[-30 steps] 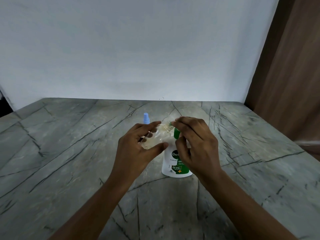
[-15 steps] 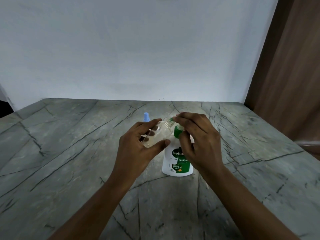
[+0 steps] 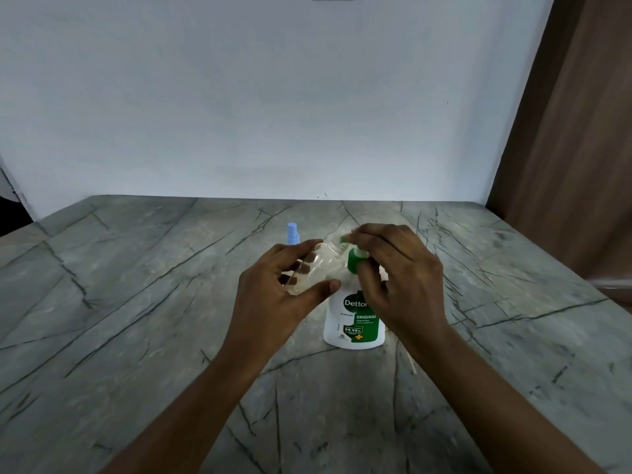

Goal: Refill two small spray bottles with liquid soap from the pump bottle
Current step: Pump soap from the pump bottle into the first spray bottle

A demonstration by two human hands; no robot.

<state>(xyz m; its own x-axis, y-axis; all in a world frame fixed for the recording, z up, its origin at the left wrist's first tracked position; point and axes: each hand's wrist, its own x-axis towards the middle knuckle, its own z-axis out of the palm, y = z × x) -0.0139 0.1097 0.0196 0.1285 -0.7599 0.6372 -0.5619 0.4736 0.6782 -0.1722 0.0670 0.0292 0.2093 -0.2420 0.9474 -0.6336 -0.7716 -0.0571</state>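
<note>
The left hand (image 3: 273, 295) hugs the little clear bottle (image 3: 318, 268) in its fingers, tipped beside the right hand (image 3: 400, 282) fingers curled on top of the pump bottle (image 3: 355, 323), and a hard push could squirt soap past its mouth.

Home interior (plain, sparse): veined stone table (image 3: 136, 302), white wall (image 3: 273, 97), wooden panel (image 3: 574, 148).
</note>
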